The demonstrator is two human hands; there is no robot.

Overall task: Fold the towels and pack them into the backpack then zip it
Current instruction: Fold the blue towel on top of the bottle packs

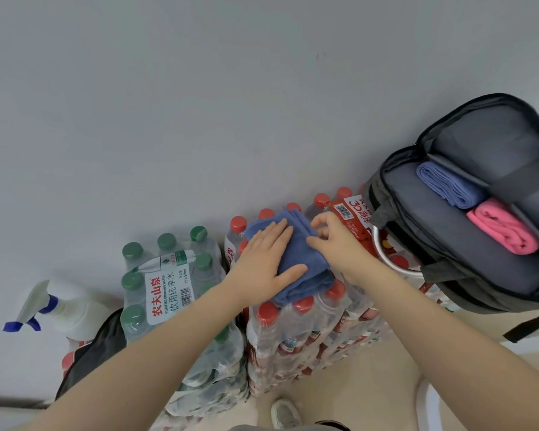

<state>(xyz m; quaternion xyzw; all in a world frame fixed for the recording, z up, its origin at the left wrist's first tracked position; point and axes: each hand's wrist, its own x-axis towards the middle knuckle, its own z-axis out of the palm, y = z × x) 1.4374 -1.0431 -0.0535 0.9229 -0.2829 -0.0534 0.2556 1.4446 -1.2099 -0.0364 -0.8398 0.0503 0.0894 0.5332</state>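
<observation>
A dark blue towel (pixel 299 259), folded into a thick pad, lies on top of a stack of red-capped water bottle packs (pixel 308 331). My left hand (pixel 268 256) presses flat on its left half with straight fingers. My right hand (pixel 333 241) pinches the towel's right edge between thumb and curled fingers. To the right, a grey backpack (pixel 448 253) lies unzipped with its main compartment open. Inside it sit a rolled light blue towel (pixel 448 185) and a folded pink towel (pixel 504 231), side by side.
A pack of green-capped water bottles (pixel 168 284) stands left of the red-capped stack. A white spray bottle with a blue nozzle (pixel 50 309) and a dark bag (pixel 97 353) are further left. A white bowl rim (pixel 383 259) shows under the backpack. A grey wall is behind; my shoe (pixel 285 413) is below.
</observation>
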